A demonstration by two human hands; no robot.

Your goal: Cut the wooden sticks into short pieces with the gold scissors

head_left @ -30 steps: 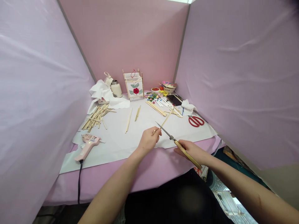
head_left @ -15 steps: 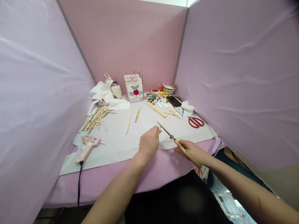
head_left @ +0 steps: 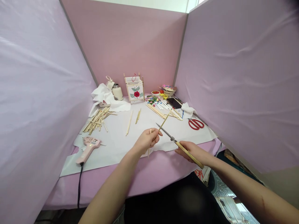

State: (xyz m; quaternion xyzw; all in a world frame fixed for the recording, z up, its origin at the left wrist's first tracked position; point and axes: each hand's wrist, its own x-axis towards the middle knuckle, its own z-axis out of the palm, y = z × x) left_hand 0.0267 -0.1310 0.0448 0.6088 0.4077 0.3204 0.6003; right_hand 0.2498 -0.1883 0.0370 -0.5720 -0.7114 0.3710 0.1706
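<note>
My left hand (head_left: 148, 139) is closed around thin wooden sticks above the front of the table. One stick (head_left: 166, 118) slants up and to the right from its fingertips. A paler stick (head_left: 149, 152) pokes out below the same hand. My right hand (head_left: 190, 151) grips scissors (head_left: 173, 139) with brassy handles. Their dark blades point up and left, with the tip close to the slanting stick beside my left fingers. Whether the blades touch the stick I cannot tell.
A pink glue gun (head_left: 88, 150) with a black cord lies front left, near a stick pile (head_left: 97, 120). Behind stands a lantern (head_left: 135, 88) with a red flower. Red-handled scissors (head_left: 196, 124), markers (head_left: 161, 105) and a phone (head_left: 174, 103) lie on the right.
My left hand has turned and shifted slightly left, so a second, paler stick now shows below it. The slanting stick points more steeply upward. The scissors have barely moved.
</note>
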